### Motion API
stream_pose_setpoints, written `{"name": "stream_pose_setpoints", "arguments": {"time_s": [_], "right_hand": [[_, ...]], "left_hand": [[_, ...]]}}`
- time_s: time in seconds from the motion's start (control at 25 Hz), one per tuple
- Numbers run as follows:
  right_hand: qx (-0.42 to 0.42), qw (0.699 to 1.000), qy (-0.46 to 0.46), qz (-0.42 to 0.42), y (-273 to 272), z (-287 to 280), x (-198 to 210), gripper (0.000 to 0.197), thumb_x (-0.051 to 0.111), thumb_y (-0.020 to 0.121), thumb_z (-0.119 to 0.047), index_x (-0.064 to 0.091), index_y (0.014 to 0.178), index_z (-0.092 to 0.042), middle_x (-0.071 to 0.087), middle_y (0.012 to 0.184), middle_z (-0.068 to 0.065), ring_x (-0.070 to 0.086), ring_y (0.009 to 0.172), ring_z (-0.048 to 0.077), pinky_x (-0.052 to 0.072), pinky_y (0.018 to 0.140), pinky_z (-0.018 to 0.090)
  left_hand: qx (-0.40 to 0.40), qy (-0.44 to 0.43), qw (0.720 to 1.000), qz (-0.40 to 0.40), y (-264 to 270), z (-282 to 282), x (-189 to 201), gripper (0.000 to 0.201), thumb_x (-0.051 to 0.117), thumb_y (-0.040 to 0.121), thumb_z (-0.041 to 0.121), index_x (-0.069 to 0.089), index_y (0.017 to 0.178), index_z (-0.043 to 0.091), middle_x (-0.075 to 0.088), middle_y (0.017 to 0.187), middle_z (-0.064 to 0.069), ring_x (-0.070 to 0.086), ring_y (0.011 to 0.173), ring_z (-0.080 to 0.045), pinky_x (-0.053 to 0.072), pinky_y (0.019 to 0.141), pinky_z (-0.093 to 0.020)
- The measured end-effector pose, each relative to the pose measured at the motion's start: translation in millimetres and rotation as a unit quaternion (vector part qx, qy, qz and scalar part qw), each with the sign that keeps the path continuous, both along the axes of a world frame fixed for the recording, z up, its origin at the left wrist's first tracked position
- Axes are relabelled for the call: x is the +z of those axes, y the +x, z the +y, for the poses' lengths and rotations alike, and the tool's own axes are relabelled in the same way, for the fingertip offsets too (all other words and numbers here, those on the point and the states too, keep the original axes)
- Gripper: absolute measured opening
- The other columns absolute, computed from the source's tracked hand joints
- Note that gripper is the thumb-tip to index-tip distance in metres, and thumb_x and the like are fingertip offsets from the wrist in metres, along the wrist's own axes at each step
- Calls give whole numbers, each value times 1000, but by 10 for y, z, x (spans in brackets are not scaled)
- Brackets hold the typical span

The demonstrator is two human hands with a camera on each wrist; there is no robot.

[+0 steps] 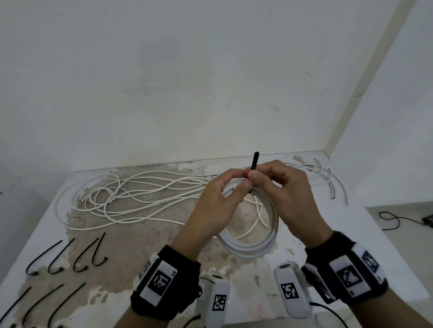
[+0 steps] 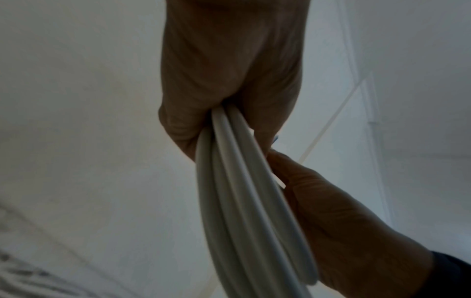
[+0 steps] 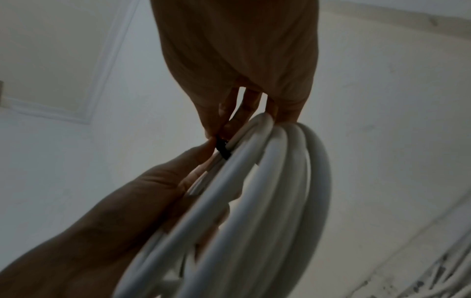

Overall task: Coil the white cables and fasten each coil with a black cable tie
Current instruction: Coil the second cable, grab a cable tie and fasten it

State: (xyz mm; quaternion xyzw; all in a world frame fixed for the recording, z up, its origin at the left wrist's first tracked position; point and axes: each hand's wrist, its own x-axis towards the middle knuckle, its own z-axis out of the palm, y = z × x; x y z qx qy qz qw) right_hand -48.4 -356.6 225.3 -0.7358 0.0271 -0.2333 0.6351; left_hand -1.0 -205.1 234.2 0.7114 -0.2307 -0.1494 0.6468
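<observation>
At the near left of the surface point(image 1: 157, 238) lie spare black cable ties point(image 1: 57, 258) in two rows; the nearer row is cut off by the bottom edge. Farther back, loose white cables point(image 1: 144, 195) sprawl in tangled loops across the left and middle.

In the middle, the left hand point(image 1: 216, 208) grips the top of a white coil point(image 1: 254, 249), its fingers point(image 2: 265, 113) curled round the bunched strands; the left wrist view shows the strands emerging from the closed fist, the fingertips hidden behind them. The coil hangs below both hands, its lower arc near the surface; whether it touches cannot be told.

A black cable tie point(image 1: 254, 165) stands upright between the hands, its free end sticking up above them. The right hand point(image 1: 286, 194) pinches it with narrow fingers point(image 3: 224, 113) just above the coil. In the right wrist view only a short dark piece of the tie shows against the strands, blurred; whether it is already locked is hard to make out.

At the far right, more white cable ends point(image 1: 333, 183) lie near the surface's corner. On the floor beyond sits a small dark device point(image 1: 432, 220) with a black cord.
</observation>
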Motion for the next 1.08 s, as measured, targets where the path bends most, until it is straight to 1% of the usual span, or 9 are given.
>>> {"name": "stream_pose_setpoints", "arguments": {"time_s": [0.12, 0.2, 0.24, 0.36, 0.48, 0.68, 0.88, 0.96, 1.08], "right_hand": [[3, 999, 34, 2, 11, -29, 43, 12, 72, 91, -14, 76, 94, -2, 75, 95, 13, 71, 91, 31, 59, 75, 34], [-11, 999, 34, 0, 23, -42, 83, 11, 72, 91, -15, 77, 93, -4, 74, 98, 15, 71, 91, 32, 60, 78, 42], [-23, 999, 28, 0, 38, -53, 107, 9, 72, 92, -15, 77, 92, -8, 73, 99, 13, 71, 92, 30, 59, 80, 45], [-63, 998, -4, -9, 94, -92, 224, 8, 73, 92, -18, 77, 86, -20, 73, 99, 4, 71, 93, 18, 57, 79, 40], [-66, 997, -3, -25, 142, -98, 399, 7, 72, 93, -17, 77, 89, -19, 72, 102, 5, 72, 92, 16, 58, 72, 35], [-26, 999, 30, 4, 146, -67, 606, 13, 69, 93, -12, 75, 96, -1, 71, 97, 22, 68, 73, 9, 51, 53, 18], [-3, 999, 29, 24, 78, -81, 651, 11, 68, 94, -15, 75, 91, -7, 70, 95, 26, 67, 73, 13, 50, 53, 16], [2, 998, 26, 49, 46, -99, 602, 12, 69, 93, -17, 75, 90, -8, 71, 95, 22, 68, 78, 15, 54, 54, 22], [13, 992, 89, 91, 27, -113, 507, 20, 70, 92, -18, 73, 94, 2, 67, 82, 24, 66, 73, 32, 60, 65, 49]], "left_hand": [[-4, 38, 996, -85, 73, -31, 29, 16, 58, 98, 23, 69, 108, 18, 70, 93, 8, 62, 80, 7, 45, 68, -8], [23, 58, 990, -129, 115, -52, 20, 13, 62, 95, 29, 71, 102, 23, 68, 104, 6, 61, 98, 5, 48, 87, -19], [36, 64, 987, -141, 131, -68, 15, 12, 63, 94, 32, 72, 99, 26, 67, 104, 10, 61, 99, 3, 49, 90, -25], [11, 77, 984, -162, 175, -114, 114, 12, 63, 93, 34, 70, 89, 25, 71, 88, 11, 66, 86, -6, 52, 82, -40], [-18, 61, 984, -168, 250, -114, 281, 15, 61, 94, 32, 69, 87, 21, 72, 86, 7, 67, 86, -13, 53, 83, -43], [-28, 74, 979, -187, 306, -84, 412, 15, 58, 96, 29, 67, 88, 22, 72, 90, 11, 65, 79, -5, 55, 78, -37], [-27, 29, 985, -166, 279, -137, 394, 20, 58, 98, 25, 70, 87, 14, 73, 89, 4, 66, 91, -8, 49, 88, -24], [-39, 19, 990, -135, 229, -142, 329, 19, 60, 97, 22, 70, 86, 10, 72, 81, 3, 64, 72, 1, 46, 71, -15], [-50, -20, 996, -68, 136, -165, 277, 20, 59, 97, 18, 67, 86, 3, 67, 68, -1, 49, 45, 8, 36, 50, -7]]}}
